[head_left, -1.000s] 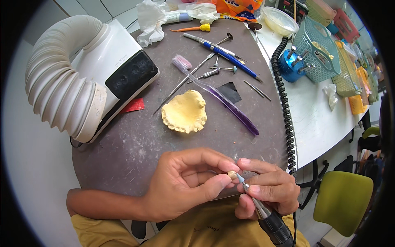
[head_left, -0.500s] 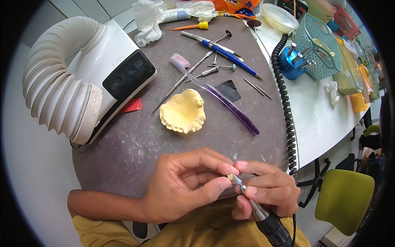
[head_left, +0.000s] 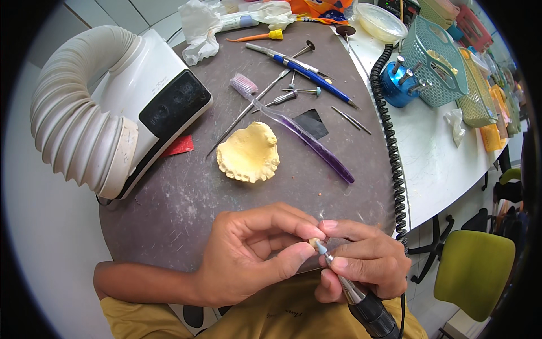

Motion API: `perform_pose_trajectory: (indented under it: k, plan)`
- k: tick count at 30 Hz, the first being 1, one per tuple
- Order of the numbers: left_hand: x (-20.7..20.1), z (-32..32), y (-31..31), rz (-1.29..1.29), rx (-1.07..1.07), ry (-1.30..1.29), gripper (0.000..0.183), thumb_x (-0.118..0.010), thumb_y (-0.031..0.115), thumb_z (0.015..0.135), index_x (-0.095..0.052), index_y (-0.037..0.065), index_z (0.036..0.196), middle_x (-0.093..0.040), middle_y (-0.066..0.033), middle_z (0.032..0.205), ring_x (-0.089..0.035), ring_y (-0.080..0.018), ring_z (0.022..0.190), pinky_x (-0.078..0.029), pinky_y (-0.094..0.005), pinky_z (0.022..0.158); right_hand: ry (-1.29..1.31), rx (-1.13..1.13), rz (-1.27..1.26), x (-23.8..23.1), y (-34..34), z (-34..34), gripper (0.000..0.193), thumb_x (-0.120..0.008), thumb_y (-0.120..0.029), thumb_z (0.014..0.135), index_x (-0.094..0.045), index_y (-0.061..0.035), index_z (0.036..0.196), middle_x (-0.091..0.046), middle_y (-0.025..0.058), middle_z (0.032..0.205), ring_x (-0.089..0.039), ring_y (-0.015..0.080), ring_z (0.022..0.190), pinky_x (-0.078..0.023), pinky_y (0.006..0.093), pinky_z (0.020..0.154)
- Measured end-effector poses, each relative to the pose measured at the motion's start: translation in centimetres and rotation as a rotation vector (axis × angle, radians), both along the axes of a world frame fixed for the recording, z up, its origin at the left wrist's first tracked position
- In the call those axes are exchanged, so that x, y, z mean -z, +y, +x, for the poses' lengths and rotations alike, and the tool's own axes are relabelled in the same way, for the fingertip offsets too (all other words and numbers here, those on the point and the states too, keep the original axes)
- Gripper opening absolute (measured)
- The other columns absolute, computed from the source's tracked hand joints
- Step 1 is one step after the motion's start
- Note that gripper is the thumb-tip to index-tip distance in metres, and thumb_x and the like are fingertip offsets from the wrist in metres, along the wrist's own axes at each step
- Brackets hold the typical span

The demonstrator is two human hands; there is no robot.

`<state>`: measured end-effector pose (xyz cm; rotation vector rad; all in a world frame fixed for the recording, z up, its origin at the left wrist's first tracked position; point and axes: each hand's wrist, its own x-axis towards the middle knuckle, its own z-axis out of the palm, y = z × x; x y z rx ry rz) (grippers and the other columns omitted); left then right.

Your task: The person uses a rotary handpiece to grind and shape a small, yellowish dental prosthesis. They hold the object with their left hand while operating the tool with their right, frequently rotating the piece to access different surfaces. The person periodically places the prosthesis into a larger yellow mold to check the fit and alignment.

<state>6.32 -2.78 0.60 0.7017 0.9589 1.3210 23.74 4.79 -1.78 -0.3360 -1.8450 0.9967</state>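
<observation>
Near the front edge of the brown work surface, my left hand (head_left: 254,254) pinches a small cream-coloured dental piece (head_left: 314,243), perhaps a crown, between thumb and fingertips. My right hand (head_left: 367,254) is closed round a rotary handpiece (head_left: 351,291) with a silver nose and black body. Its pale blue pointed tip (head_left: 322,248) meets the small piece. Fingertips of both hands come close together there, and they hide part of the piece. Beyond my hands lies a yellow plaster dental cast (head_left: 248,153), its row of teeth facing me.
A white suction unit with ribbed hose (head_left: 84,107) stands at left. Behind the cast lie a purple toothbrush (head_left: 307,138), a blue pen-like tool (head_left: 313,78) and several small burs. A black coiled cord (head_left: 389,135) runs down the right edge, beside a blue bur holder (head_left: 401,85) and baskets (head_left: 435,62).
The handpiece tip has shifted slightly left and up against the small piece, and my right hand has tilted a little with it. The whole view has moved slightly.
</observation>
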Motion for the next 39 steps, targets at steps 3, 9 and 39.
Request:
perform_pose_trajectory:
  k: [3,9,39]
  plan:
    - [0.01,0.03,0.0,0.003,-0.003,0.004,0.017,-0.062,-0.003,0.09,-0.061,-0.008,0.106,-0.061,-0.0192,0.111,-0.065,-0.0212,0.102,-0.053,-0.0343,0.094,0.015,-0.01,0.005,0.15,0.1,-0.04,0.028,-0.082,-0.003,0.075,-0.064,-0.0031,0.096,-0.068,0.0092,0.082,-0.071,0.0375,0.095,-0.061,0.0387,0.076]
    - [0.01,0.03,0.04,0.008,0.001,0.022,0.017,-0.062,-0.002,0.09,-0.061,-0.008,0.107,-0.061,-0.019,0.111,-0.065,-0.0213,0.102,-0.053,-0.0345,0.094,-0.014,0.002,-0.015,-0.26,-0.1,0.01,0.027,-0.082,-0.003,0.075,-0.064,-0.0031,0.096,-0.069,0.0095,0.082,-0.071,0.0372,0.095,-0.062,0.0384,0.076]
    - [0.11,0.12,0.01,0.018,-0.005,0.031,0.017,-0.061,-0.003,0.09,-0.062,-0.007,0.106,-0.061,-0.0181,0.11,-0.064,-0.0206,0.101,-0.052,-0.0345,0.093,-0.039,0.032,0.014,-0.12,-0.26,0.17,0.028,-0.082,-0.006,0.076,-0.064,-0.0055,0.096,-0.068,0.0075,0.081,-0.071,0.0362,0.094,-0.062,0.0355,0.07]
